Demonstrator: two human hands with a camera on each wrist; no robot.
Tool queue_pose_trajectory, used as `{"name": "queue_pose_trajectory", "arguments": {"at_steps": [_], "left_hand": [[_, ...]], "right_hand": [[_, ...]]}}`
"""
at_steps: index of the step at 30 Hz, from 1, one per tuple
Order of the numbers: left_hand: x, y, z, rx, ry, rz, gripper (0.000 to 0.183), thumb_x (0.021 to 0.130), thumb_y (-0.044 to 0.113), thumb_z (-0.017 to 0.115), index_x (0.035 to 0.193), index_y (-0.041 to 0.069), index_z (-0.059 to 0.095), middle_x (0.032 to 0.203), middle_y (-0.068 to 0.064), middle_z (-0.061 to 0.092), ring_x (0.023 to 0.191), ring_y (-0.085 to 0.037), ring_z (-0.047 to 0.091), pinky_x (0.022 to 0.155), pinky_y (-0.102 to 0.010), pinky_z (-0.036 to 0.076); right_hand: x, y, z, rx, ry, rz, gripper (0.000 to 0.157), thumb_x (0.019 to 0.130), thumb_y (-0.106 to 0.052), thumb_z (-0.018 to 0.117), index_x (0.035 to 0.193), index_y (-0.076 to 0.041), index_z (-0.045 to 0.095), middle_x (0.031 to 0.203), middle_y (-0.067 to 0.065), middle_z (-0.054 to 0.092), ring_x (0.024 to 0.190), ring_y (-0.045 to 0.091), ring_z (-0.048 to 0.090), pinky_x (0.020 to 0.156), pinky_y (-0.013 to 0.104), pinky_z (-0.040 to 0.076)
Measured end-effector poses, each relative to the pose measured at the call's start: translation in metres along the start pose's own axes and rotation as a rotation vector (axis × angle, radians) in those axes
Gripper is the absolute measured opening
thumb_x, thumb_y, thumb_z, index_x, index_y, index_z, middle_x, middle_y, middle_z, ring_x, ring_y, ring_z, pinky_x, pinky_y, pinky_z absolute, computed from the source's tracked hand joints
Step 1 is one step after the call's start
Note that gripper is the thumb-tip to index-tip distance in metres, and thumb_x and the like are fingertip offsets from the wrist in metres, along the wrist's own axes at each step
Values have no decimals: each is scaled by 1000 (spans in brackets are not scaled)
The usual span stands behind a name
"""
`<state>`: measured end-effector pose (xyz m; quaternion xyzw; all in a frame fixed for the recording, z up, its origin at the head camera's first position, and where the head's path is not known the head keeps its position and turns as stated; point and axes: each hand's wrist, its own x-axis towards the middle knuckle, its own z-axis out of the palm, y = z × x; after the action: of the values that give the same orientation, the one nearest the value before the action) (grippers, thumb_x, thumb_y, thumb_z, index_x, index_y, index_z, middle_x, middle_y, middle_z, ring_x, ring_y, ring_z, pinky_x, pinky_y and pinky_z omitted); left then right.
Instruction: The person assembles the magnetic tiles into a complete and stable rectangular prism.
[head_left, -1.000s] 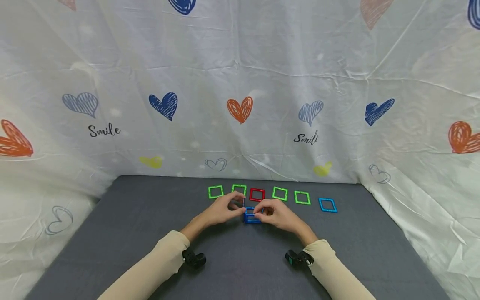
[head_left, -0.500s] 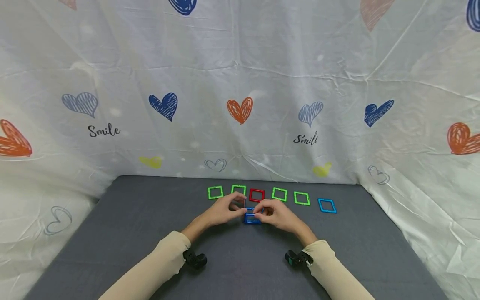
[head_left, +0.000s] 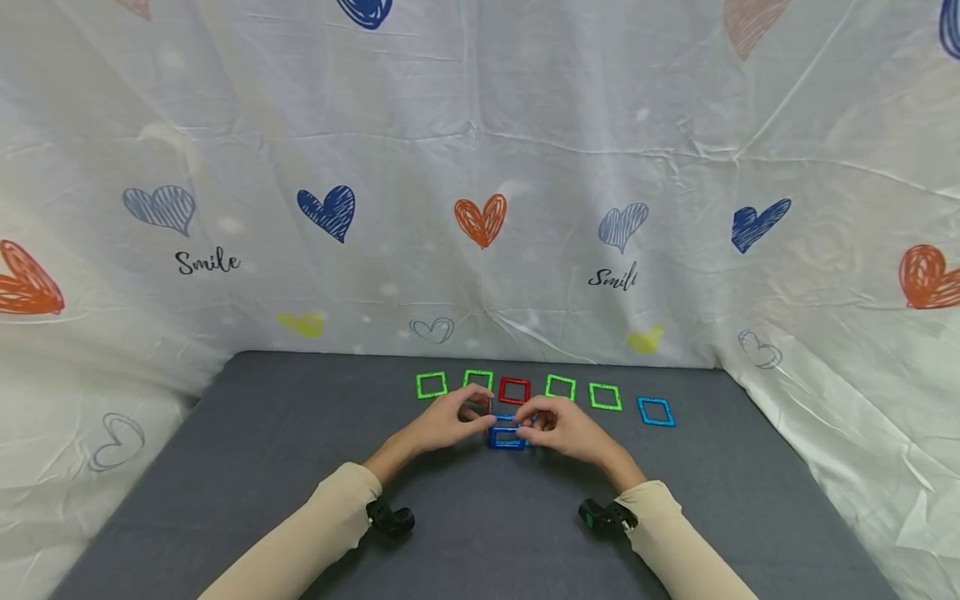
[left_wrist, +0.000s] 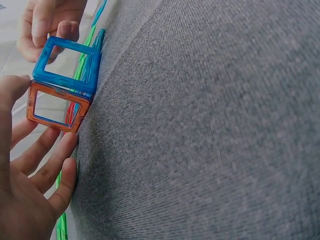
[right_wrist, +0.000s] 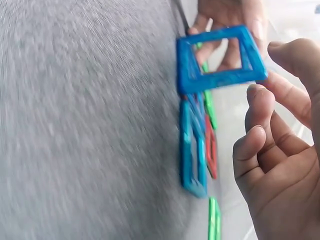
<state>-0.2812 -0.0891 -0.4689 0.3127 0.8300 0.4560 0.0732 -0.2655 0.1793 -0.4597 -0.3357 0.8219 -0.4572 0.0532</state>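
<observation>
Upright square magnetic tiles stand joined at the middle of the grey table: a blue tile (head_left: 507, 444) faces me, and an orange tile (left_wrist: 55, 126) forms the left side. My left hand (head_left: 452, 419) holds the orange tile, thumb at its upper near corner and fingertips along its far edge. My right hand (head_left: 558, 429) is at the upper right of the blue tile, thumb and fingers loosely bent and parted. In the right wrist view, a light blue tile (right_wrist: 186, 155) adjoins the structure's right side.
Behind the hands runs a row of flat tiles: green tiles (head_left: 431, 395), a red tile (head_left: 514, 401) and, at the right end, a light blue tile (head_left: 657, 423). A white cloth (head_left: 480, 100) printed with hearts hangs behind the table.
My right hand has shifted slightly right, away from the blue tile, so more of the tile shows. My left hand has stayed almost still. The row of tiles is unchanged.
</observation>
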Motion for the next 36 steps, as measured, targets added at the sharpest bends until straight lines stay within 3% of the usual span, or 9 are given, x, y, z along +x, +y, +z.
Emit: {"name": "queue_pose_trajectory", "arguments": {"at_steps": [5,17,28,36], "left_hand": [[0,0,1,-6,4,-9,45,102,26,66,138,3,55,129,-14,61,106,-24,68,91,-41,54],[-1,-1,2,14,4,5,45,102,25,65,139,2,55,129,-12,61,106,-23,67,90,-40,54],[-1,-1,-1,4,-4,0,45,102,27,66,139,3,55,128,-12,61,106,-21,67,89,-39,54],[0,-1,-2,18,-13,17,44,103,27,65,138,2,56,127,-10,62,105,-19,68,89,-36,54]], "right_hand": [[-10,5,-15,8,13,2,19,97,-7,72,113,1,71,98,6,67,77,25,62,63,31,52],[-49,27,-52,-55,62,30,18,97,-15,72,109,-1,71,90,2,67,75,18,62,63,28,51],[-84,36,-78,-61,125,11,17,95,-5,73,111,0,70,90,4,68,74,19,64,62,29,52],[-107,44,-99,-151,169,35,25,92,-4,75,116,1,67,94,4,62,72,17,60,60,28,49]]}}
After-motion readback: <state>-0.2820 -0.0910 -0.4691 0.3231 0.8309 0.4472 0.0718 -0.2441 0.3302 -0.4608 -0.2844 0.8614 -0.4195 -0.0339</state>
